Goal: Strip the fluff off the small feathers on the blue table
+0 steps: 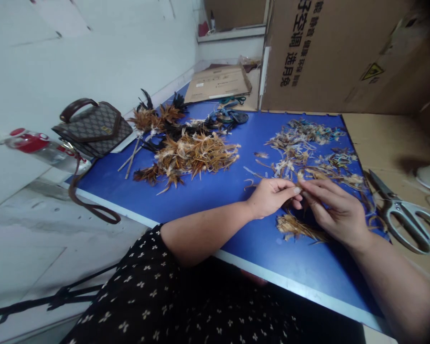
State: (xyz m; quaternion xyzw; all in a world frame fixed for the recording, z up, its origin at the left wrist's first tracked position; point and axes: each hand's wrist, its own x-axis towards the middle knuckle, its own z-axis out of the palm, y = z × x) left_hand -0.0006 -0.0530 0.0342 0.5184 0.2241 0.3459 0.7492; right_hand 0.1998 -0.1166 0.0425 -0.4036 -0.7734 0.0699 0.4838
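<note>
My left hand (pixel 272 197) and my right hand (pixel 337 205) meet over the right part of the blue table. Both are closed, with thumbs and fingertips pinching a small brownish feather (pixel 301 177) between them; most of it is hidden by the fingers. Just below my right hand lies a bundle of golden-brown feathers (pixel 297 226) on the table. Beyond the fingertips spreads a loose heap of grey, white and brown feather scraps (pixel 294 148). Farther left is a large pile of orange-brown feather bunches (pixel 197 155), with black feathers (pixel 154 143) around it.
Large scissors (pixel 408 220) lie on cardboard at the right. A handbag (pixel 96 126) and a water bottle (pixel 46 148) are at the table's left end. A flat cardboard box (pixel 218 82) lies at the back, and an upright carton (pixel 329 57) walls the far right.
</note>
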